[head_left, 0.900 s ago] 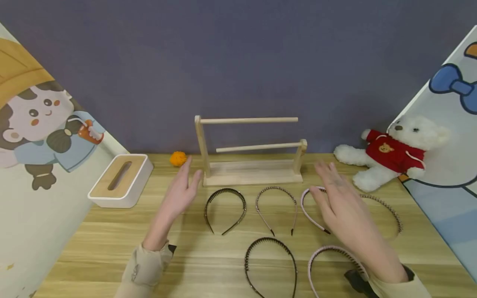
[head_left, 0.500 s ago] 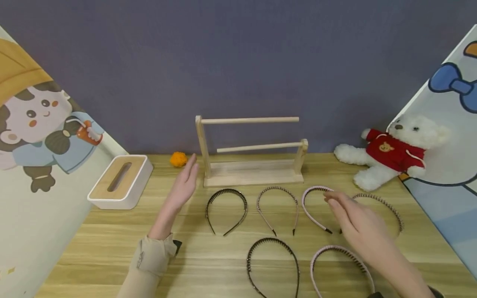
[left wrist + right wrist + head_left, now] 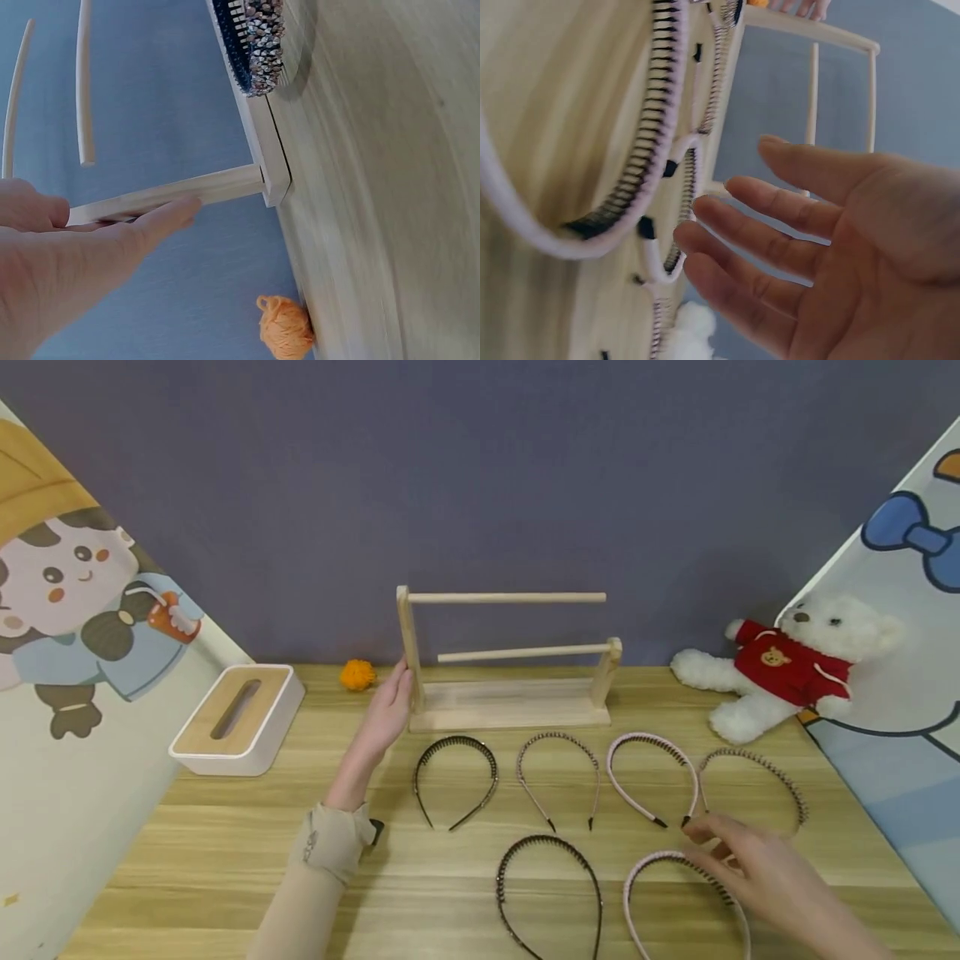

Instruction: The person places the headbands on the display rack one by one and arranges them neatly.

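Headbands [image 3: 647, 737], rack [image 3: 510, 704] on seemingly wooden table [image 3: 225, 860]

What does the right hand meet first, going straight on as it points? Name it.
Probably the upper-row pink headband, at its black right tip, just ahead of the right hand; depth is unclear.

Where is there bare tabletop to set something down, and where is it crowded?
Bare: the broad patch of table bordered by the tissue box and left sleeve; a narrower gap between wooden rack and teddy bear. Crowded: this side of the rack, among six headbands and the right hand.
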